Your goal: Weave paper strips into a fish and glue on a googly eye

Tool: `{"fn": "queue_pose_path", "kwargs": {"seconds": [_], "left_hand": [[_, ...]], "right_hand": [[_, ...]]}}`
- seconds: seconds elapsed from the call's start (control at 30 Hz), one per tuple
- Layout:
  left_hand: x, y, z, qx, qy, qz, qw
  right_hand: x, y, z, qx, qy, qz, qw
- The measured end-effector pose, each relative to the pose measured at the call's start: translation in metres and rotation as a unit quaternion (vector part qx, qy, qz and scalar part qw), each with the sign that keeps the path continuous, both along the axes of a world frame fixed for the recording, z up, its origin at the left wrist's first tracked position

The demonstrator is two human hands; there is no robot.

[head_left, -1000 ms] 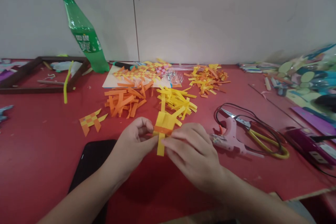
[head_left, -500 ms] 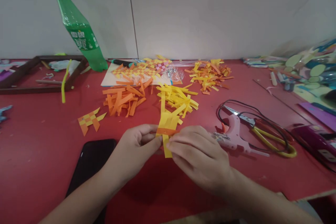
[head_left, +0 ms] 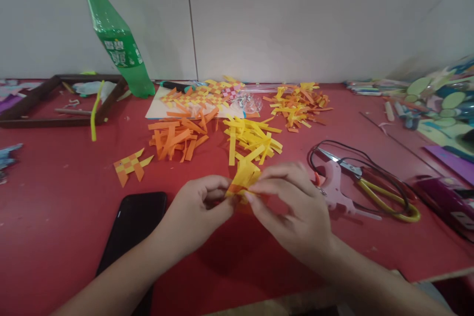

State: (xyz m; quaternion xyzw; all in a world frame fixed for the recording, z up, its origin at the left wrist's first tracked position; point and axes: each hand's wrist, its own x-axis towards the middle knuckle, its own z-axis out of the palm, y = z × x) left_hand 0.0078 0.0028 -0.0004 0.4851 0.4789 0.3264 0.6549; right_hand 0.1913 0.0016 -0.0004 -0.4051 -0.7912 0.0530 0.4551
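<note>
Between my two hands, above the red table, are interlaced yellow and orange paper strips (head_left: pixel 244 176). My left hand (head_left: pixel 204 203) pinches their left side between thumb and fingers. On the right side, the thumb and fingertips of my right hand (head_left: pixel 292 206) close on the same strips, partly hiding them. A pile of yellow paper strips (head_left: pixel 255 137) lies just beyond my hands, with a pile of orange paper strips (head_left: pixel 177 137) to its left. Left of my left hand rests a finished woven paper fish (head_left: pixel 131 165) in yellow and orange.
A black phone (head_left: pixel 135 224) lies by my left forearm. To the right are a pink glue gun (head_left: pixel 334 185) and yellow-handled scissors (head_left: pixel 374 192) amid a black cord. A green bottle (head_left: pixel 120 49) stands at the back left beside a brown frame (head_left: pixel 44 122). Mixed strips (head_left: pixel 296 106) lie farther back.
The yellow strip end that hung below the orange one is now folded up or hidden at my fingertips. My right hand has risen slightly, its fingers more bent. The view has shifted slightly.
</note>
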Motion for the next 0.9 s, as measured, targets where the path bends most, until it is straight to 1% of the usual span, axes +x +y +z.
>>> {"fn": "queue_pose_path", "kwargs": {"seconds": [0.07, 0.1, 0.17, 0.2, 0.27, 0.33, 0.4, 0.5, 0.73, 0.9], "left_hand": [[0.0006, -0.0007, 0.0008, 0.008, 0.018, -0.005, 1.000], [0.0010, -0.0008, 0.0014, 0.011, 0.023, -0.008, 1.000], [0.0015, -0.0004, 0.0023, 0.017, 0.026, -0.018, 0.999], [0.0017, -0.0002, 0.0027, 0.020, 0.025, -0.024, 0.999], [0.0015, 0.0000, 0.0033, 0.023, 0.026, -0.034, 0.999], [0.0009, -0.0004, 0.0037, 0.026, 0.029, -0.035, 0.999], [0.0004, -0.0009, 0.0038, 0.029, 0.032, -0.030, 0.999], [0.0001, -0.0005, 0.0036, 0.034, 0.013, -0.012, 0.999], [0.0006, 0.0024, 0.0020, 0.004, -0.018, 0.019, 1.000], [-0.0011, 0.0015, 0.0008, 0.030, 0.019, 0.030, 0.999]], "right_hand": [[0.0015, 0.0011, -0.0021, -0.023, 0.010, -0.042, 0.999], [0.0021, 0.0018, -0.0033, -0.044, 0.026, -0.044, 0.998], [0.0029, 0.0037, -0.0053, -0.109, 0.076, -0.009, 0.991], [0.0029, 0.0048, -0.0058, -0.150, 0.108, 0.017, 0.983], [0.0020, 0.0066, -0.0054, -0.239, 0.175, 0.062, 0.953], [0.0005, 0.0078, -0.0034, -0.319, 0.228, 0.080, 0.916], [-0.0010, 0.0084, -0.0012, -0.363, 0.259, 0.081, 0.892], [-0.0020, 0.0082, 0.0004, -0.367, 0.284, 0.076, 0.882], [-0.0028, 0.0053, -0.0014, -0.337, 0.311, 0.087, 0.885], [-0.0038, 0.0044, -0.0021, -0.325, 0.310, 0.079, 0.890]]}}
